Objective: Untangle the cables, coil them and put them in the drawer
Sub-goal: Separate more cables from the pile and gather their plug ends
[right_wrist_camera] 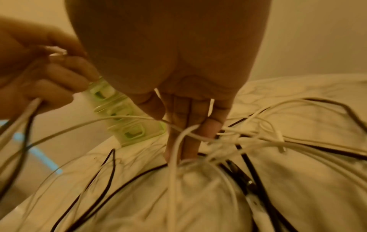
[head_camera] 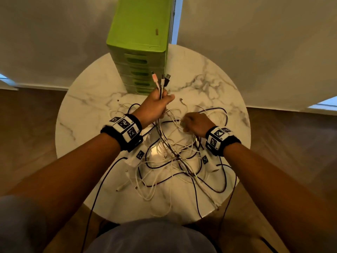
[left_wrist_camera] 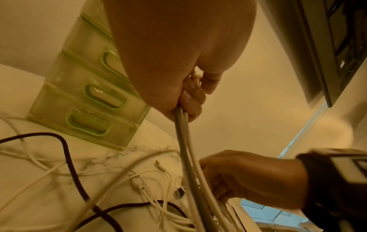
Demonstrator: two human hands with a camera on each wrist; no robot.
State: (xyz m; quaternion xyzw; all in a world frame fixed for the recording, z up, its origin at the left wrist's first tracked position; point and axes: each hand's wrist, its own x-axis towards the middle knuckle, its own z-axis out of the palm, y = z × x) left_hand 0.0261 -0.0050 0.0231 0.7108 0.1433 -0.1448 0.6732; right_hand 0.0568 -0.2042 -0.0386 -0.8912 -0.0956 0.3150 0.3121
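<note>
A tangle of white and black cables is spread over the round marble table. My left hand is raised above it and grips a bundle of cable ends, whose plugs stick up out of the fist. In the left wrist view the bundle hangs taut from that hand down to the pile. My right hand is low in the tangle, and white cables are hooked round its fingers. The green drawer unit stands shut at the table's far side.
Loose plug ends lie on the marble between the drawers and the hands. Black cables hang over the table's near edge toward my lap. White walls and a wooden floor surround the table.
</note>
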